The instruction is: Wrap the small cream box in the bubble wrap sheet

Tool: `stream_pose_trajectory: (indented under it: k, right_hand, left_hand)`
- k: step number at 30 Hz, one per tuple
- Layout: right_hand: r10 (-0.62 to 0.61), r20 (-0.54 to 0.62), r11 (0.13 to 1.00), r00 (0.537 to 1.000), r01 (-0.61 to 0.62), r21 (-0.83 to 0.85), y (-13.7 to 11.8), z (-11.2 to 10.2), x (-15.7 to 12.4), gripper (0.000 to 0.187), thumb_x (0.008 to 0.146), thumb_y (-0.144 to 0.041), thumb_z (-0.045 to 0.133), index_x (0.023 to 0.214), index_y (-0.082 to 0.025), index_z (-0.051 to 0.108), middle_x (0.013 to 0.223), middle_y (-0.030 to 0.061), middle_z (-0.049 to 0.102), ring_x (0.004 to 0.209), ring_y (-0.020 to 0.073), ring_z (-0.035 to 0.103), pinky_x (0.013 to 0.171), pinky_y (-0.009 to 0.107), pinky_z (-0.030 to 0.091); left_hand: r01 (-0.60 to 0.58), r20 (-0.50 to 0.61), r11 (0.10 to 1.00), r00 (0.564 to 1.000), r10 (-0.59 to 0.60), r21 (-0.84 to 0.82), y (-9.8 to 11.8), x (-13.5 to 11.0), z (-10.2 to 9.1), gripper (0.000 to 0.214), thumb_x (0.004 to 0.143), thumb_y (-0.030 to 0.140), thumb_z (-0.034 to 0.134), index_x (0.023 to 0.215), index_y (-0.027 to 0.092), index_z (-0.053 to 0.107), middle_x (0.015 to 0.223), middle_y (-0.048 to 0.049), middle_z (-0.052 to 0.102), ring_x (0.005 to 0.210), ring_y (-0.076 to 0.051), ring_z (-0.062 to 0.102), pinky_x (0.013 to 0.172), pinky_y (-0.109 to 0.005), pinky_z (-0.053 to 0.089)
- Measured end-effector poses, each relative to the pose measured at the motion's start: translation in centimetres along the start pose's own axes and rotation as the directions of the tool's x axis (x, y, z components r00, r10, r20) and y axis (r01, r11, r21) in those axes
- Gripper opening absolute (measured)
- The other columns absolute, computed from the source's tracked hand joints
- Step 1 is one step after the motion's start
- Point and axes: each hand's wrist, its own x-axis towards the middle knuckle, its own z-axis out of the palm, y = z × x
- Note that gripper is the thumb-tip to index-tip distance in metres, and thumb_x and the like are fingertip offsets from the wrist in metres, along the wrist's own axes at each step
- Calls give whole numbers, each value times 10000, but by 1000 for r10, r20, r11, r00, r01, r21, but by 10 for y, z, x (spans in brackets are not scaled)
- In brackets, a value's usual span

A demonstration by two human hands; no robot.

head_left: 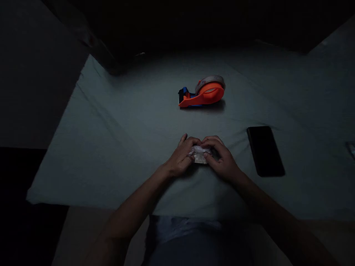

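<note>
Both my hands meet over a small pale packet low at the middle of the table. It looks wrapped in shiny clear plastic; dim light and my fingers hide its kind and much of its edges. My left hand grips its left side, fingers curled over the top, one finger sticking up. My right hand is closed on the right side, thumb pressed on the front face. Beyond my hands lies an orange tape dispenser with a roll of tape, its black cutter end pointing left.
A black smartphone lies right of my right hand. The table has a pale, creased cloth over it, its front edge near my lap. A dark upright surface stands at the back. Another small object is cut off at the right edge.
</note>
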Motion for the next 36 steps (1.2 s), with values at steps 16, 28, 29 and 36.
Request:
stream_pose_trajectory:
  k: [16,28,29,36]
  right_hand:
    - [408,-306,889,860,-298,348,3,0,13,114,889,-346,534,866,-252,594,869,7,623,850,160,595,814,330,488]
    - [517,-142,853,844,-493,173,17,-20,10,388,711,-189,596,1093,-244,552,932,28,627,795,161,626,692,315,534]
    - [518,-164,849,840,-482,216,15,-19,10,368,728,-202,599,1089,-248,547,913,22,621,753,150,623,657,302,536]
    - [458,-349,879,818,-357,317,0,-19,13,287,793,-312,620,1063,-252,542,974,29,611,792,142,637,666,288,539]
  left_hand:
    - [-171,-247,984,952,180,58,5,-2,6,615,776,368,498,1340,211,310,1304,-147,425,1226,-306,426,1071,-544,325]
    - [-136,-121,974,980,159,183,16,-2,4,433,740,277,634,1136,196,479,1087,-110,568,1063,-260,537,918,-439,473]
    - [-149,-124,967,976,177,207,17,-3,4,397,737,264,635,1098,193,485,1065,-110,572,1043,-256,545,899,-428,482]
    - [-305,-193,920,915,355,246,18,-7,4,227,801,393,570,877,192,498,1013,-116,567,993,-257,551,862,-430,483]
